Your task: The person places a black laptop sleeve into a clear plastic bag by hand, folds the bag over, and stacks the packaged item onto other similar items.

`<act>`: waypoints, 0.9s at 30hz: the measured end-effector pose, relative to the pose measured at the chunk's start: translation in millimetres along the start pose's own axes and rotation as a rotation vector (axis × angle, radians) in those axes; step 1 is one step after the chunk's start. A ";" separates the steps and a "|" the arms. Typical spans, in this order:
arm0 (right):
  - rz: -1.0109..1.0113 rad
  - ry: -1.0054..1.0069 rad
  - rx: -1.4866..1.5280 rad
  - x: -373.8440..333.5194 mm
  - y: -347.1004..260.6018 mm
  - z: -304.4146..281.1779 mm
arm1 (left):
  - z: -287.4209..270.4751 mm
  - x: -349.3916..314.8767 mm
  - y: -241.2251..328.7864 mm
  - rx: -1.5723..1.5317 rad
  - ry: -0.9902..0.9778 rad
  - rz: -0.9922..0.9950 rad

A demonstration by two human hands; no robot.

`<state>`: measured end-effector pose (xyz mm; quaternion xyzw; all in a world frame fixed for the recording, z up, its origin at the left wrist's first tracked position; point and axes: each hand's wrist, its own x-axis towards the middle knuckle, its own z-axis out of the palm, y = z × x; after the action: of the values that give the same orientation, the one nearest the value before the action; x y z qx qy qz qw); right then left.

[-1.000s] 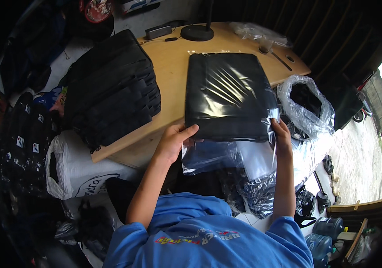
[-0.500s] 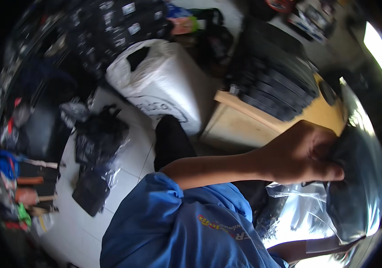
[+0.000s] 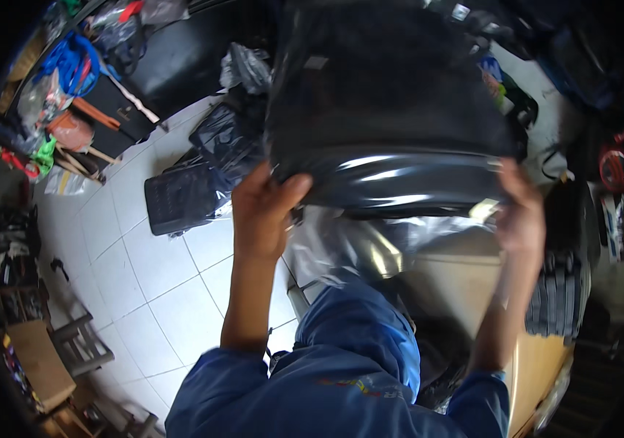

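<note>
A large black package in clear plastic [image 3: 392,131] is held up in front of me, its glossy near edge facing my body. My left hand [image 3: 262,212] grips its near left corner, thumb on top. At the near right corner, my right hand [image 3: 521,208] is closed on the package, slightly blurred. Loose clear wrap [image 3: 370,248] hangs below the near edge, between my forearms. What is inside the package cannot be made out. The fingers beneath it are hidden.
Black items in clear bags [image 3: 188,197] lie on the white tiled floor [image 3: 158,285] to the left. A wooden table [image 3: 534,365] with a stack of black flat pieces [image 3: 556,296] stands at right. A stool [image 3: 82,347] and cardboard box [image 3: 38,365] are at lower left.
The view has turned left, away from the table. The package, earlier at the far right with my left arm stretched across to it, is now in front of me between both hands.
</note>
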<state>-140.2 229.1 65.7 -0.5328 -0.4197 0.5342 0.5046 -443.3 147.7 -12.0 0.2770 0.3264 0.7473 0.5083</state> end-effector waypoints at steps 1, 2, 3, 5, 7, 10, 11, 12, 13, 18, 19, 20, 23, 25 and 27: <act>0.229 -0.001 -0.052 5.4 8.7 25.6 | -20.1 -10.5 3.6 0.047 0.103 -0.030; 0.253 -0.177 0.063 14.0 34.3 57.3 | -48.9 -14.9 -2.9 0.066 0.168 -0.097; 0.370 -0.274 0.150 51.9 88.9 56.6 | -70.4 -14.7 -10.7 0.076 0.214 -0.162; 0.564 -0.395 0.266 70.0 171.6 85.8 | -122.4 -21.8 -37.5 0.088 0.341 -0.278; 0.778 -0.348 0.194 91.0 252.4 87.9 | -162.0 -28.9 -64.3 0.039 0.463 -0.370; 0.870 -0.254 0.170 86.5 319.7 107.9 | -219.0 -42.9 -97.2 0.011 0.595 -0.563; 0.913 -0.247 0.151 91.1 345.7 103.2 | -227.9 -43.7 -109.0 0.017 0.623 -0.611; 0.964 -0.255 0.131 92.4 354.5 110.2 | -241.5 -44.7 -110.9 0.001 0.588 -0.641; 0.968 -0.260 0.130 97.5 360.7 116.2 | -252.8 -43.4 -115.4 0.002 0.594 -0.639; 1.016 -0.306 0.037 133.0 331.6 189.5 | -281.6 1.7 -96.8 -0.032 0.637 -0.529; 1.014 -0.310 0.038 144.5 321.8 203.4 | -285.2 16.5 -90.1 -0.049 0.612 -0.504; 0.959 -0.378 0.037 157.4 311.2 217.1 | -285.3 33.8 -84.8 -0.051 0.600 -0.444; 0.888 -0.410 0.026 164.4 264.9 278.7 | -317.2 62.3 -55.9 0.033 0.468 -0.348; 0.851 -0.349 0.014 177.2 256.8 293.1 | -324.7 88.8 -48.6 0.052 0.456 -0.347; 0.768 -0.549 0.004 192.6 271.6 298.9 | -348.9 109.7 -56.5 0.057 0.472 -0.377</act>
<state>-447.0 408.1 -206.2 -0.4876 -0.3090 0.8042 0.1417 -707.0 194.1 -267.5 0.0446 0.5018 0.6741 0.5401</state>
